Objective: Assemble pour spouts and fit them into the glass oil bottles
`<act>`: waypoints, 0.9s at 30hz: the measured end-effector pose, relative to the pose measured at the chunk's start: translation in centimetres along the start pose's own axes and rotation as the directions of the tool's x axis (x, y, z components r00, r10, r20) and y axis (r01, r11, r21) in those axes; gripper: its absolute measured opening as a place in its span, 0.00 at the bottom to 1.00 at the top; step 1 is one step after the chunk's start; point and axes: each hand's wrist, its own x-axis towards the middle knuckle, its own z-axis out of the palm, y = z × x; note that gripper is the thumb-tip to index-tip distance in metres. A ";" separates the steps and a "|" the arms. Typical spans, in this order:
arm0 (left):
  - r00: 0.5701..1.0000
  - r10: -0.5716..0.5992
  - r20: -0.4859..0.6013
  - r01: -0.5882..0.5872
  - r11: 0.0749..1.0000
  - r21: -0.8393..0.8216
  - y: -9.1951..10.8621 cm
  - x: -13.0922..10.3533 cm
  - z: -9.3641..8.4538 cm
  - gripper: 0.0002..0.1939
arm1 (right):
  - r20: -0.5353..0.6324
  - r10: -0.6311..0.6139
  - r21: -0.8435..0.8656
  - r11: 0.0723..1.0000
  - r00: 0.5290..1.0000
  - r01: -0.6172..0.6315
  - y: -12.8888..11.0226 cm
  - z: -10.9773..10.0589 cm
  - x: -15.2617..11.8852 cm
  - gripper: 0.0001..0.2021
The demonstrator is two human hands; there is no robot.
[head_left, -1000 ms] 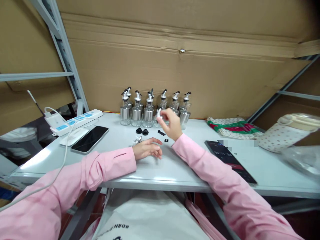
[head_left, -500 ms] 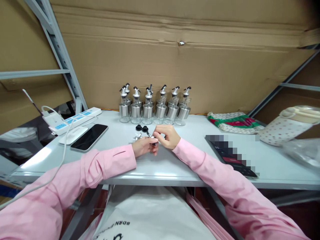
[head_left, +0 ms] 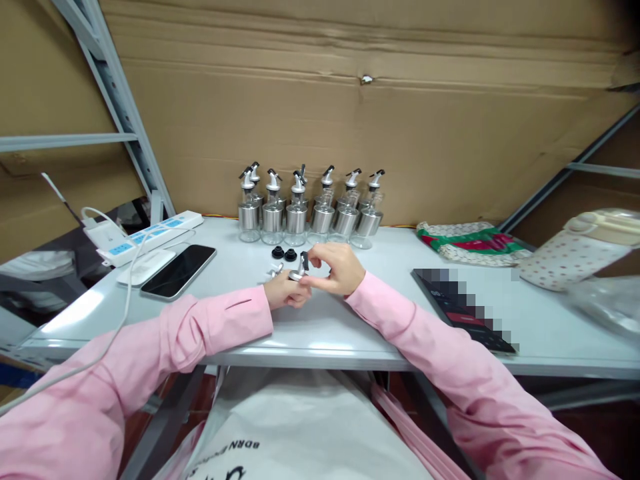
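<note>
Between my hands is a silver pour spout (head_left: pixel 299 272) with a black flip lid, standing upright. My left hand (head_left: pixel 286 291) is closed around its lower end, which the fingers hide. My right hand (head_left: pixel 340 268) has thumb and index finger at the spout's right side, by the black lid, in a pinch. Behind my left hand lie silver spout parts (head_left: pixel 275 270), partly covered. Just beyond them are two black stoppers (head_left: pixel 283 253) side by side on the table.
Glass bottles with steel bands (head_left: pixel 297 219) stand in rows at the back, several topped with spouts. At left are a phone (head_left: pixel 179 272) and a power strip (head_left: pixel 150 239). A dark tablet-like device (head_left: pixel 463 313), a patterned cloth (head_left: pixel 470 244) and a dotted tumbler (head_left: pixel 570 257) lie at right.
The spout has turned upright in my hands, its black lid now showing on top. My left fingers have curled in tighter, and my right thumb and finger have shifted to the lid side.
</note>
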 end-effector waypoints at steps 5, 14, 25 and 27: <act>0.994 -0.031 0.100 0.027 0.999 0.046 0.0 0.0 0.0 0.17 | -0.018 0.014 -0.054 0.998 1.000 -0.015 0.1 0.1 0.1 0.21; 0.980 -0.063 0.187 0.038 0.990 0.136 0.5 -0.5 0.4 0.19 | 0.022 -0.134 -0.223 0.965 0.991 0.136 0.4 0.5 0.0 0.26; 0.966 -0.047 0.252 0.024 0.995 0.096 0.7 -0.6 0.7 0.22 | -0.113 -0.305 -0.369 0.896 0.946 0.246 0.5 0.6 -0.1 0.23; 0.963 -0.046 0.264 0.024 0.996 0.086 0.8 -0.6 0.8 0.21 | -0.108 -0.314 -0.397 0.883 0.943 0.248 0.7 0.7 -0.1 0.23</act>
